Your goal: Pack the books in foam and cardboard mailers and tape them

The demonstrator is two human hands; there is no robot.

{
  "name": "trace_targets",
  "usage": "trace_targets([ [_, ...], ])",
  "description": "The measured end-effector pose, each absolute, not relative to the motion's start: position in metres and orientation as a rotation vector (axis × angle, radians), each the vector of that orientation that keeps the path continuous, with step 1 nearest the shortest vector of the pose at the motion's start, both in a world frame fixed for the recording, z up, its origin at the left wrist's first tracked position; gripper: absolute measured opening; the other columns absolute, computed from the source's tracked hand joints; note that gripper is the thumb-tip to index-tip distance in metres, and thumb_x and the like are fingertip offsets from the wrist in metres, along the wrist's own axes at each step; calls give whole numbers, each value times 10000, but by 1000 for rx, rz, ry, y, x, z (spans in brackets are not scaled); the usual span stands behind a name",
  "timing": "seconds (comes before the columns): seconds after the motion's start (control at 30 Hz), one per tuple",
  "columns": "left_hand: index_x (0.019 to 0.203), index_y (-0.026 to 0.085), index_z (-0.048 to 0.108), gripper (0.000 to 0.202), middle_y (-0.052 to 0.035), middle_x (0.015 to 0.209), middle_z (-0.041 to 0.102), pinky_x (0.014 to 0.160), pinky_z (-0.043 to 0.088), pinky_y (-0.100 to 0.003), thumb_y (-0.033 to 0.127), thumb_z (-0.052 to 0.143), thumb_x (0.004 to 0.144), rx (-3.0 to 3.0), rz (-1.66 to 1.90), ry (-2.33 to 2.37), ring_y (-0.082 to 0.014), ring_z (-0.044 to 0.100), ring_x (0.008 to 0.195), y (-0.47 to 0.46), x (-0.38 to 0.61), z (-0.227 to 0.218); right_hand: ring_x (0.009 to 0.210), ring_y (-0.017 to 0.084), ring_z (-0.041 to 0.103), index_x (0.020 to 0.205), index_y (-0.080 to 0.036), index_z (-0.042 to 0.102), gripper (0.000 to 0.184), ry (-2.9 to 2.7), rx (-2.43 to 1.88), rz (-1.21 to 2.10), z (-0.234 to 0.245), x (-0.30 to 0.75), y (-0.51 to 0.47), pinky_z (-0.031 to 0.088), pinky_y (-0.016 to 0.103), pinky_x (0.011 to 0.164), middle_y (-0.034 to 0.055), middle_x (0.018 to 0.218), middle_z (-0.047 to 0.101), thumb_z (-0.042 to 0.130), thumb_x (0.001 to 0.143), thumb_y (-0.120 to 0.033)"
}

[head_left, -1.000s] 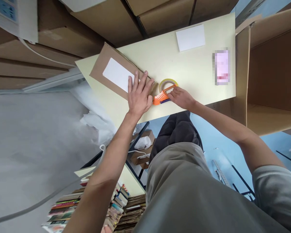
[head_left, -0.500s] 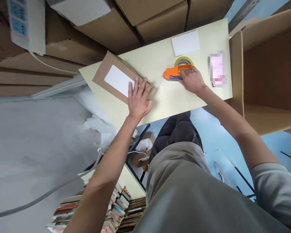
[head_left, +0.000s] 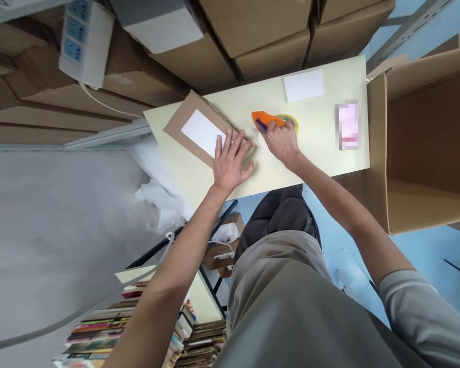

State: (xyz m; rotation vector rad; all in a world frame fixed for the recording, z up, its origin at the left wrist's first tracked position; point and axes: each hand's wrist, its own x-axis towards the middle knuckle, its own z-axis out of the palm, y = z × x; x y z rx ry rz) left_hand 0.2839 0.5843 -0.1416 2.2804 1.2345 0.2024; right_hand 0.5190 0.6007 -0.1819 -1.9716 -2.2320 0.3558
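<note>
A small brown cardboard box (head_left: 180,122) lies tilted on the pale table (head_left: 318,148), with a blank white label (head_left: 201,130) on its top. My left hand (head_left: 232,161) rests flat on the box's near right end, fingers spread partly over the label. My right hand (head_left: 283,143) is wrapped round an orange tape dispenser (head_left: 263,118), just right of the box. Its yellow-edged tape roll (head_left: 296,122) shows behind my knuckles. Whether tape still runs between dispenser and box I cannot tell.
A white paper sheet (head_left: 304,85) and a pixelated pink item (head_left: 348,125) lie on the table's right part. Stacked cartons (head_left: 272,56) and a power strip (head_left: 86,46) line the back. A large open carton (head_left: 377,148) stands at the right; books (head_left: 99,327) lie below left.
My right hand has brought the tape dispenser left, closer to the box, and turned it. My left hand stays on the box. The whole view has shifted slightly.
</note>
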Motion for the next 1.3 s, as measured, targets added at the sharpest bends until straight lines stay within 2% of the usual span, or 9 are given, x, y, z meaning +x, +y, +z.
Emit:
trace_targets([
  [0.17,1665,330,630,678,-47,1872,448,1501,73,-694,392,678,991,2302,215,1226,-385,222,1816,584,288,-137,1050,388,798,1444,-18,673,544,-2123,-1949,192,-181,526,600,530,665,1181,238,1037,815,337,1214,-379],
  [0.33,1681,302,622,722,-69,1859,465,1502,93,-683,342,677,962,2302,292,1212,-389,255,1805,583,289,-136,1075,365,793,1428,-11,665,487,-2078,-1995,141,-187,545,578,582,600,1129,277,1106,824,390,1207,-347],
  [0.53,1690,257,608,722,-93,1872,439,1506,88,-650,314,666,973,2332,314,1219,-386,253,1806,583,289,-139,1253,384,744,1492,6,635,508,-2024,-2263,403,-187,562,562,516,626,1224,321,1270,797,401,1213,-349],
  [0.67,1704,262,584,722,-84,1884,422,1506,86,-644,307,666,989,2317,317,1240,-379,248,1809,581,291,-137,1431,431,640,1587,5,583,607,-1878,-2280,420,-172,553,549,459,681,1278,357,1493,694,394,1220,-439],
  [0.77,1728,274,560,748,-83,1891,409,1504,76,-660,306,679,990,2297,313,1245,-385,235,1813,579,291,-136,1539,406,596,1595,-66,617,684,-1726,-2073,597,-165,523,538,446,647,1331,315,1614,645,302,1231,-552],
  [0.9,1774,235,499,801,-113,1896,387,1501,84,-669,308,672,995,2292,304,1232,-386,229,1813,579,289,-134,1570,302,634,1606,-138,669,867,-1323,-1701,1157,-166,472,537,476,494,1367,203,1630,701,187,1202,-734],
  [1.03,1828,142,382,952,-163,1899,362,1503,93,-662,286,694,940,2272,282,1240,-400,212,1814,580,289,-132,1643,281,582,1577,-193,736,973,-1011,-1575,1380,-172,449,553,382,469,1440,109,1673,696,200,1138,-875],
  [1.17,1839,130,355,1026,-163,1907,344,1501,81,-667,284,713,891,2249,247,1269,-415,199,1816,576,295,-128,1651,289,581,1533,-216,779,933,-939,-1567,1465,-174,453,566,365,468,1451,78,1660,709,297,1115,-897],
  [1.3,1792,170,445,896,-163,1885,402,1488,181,-643,350,692,950,2179,301,1345,-395,293,1795,594,289,-125,1654,294,578,1483,-200,800,802,-862,-1650,1426,-169,459,564,361,480,1452,108,1664,703,411,1135,-809],
])
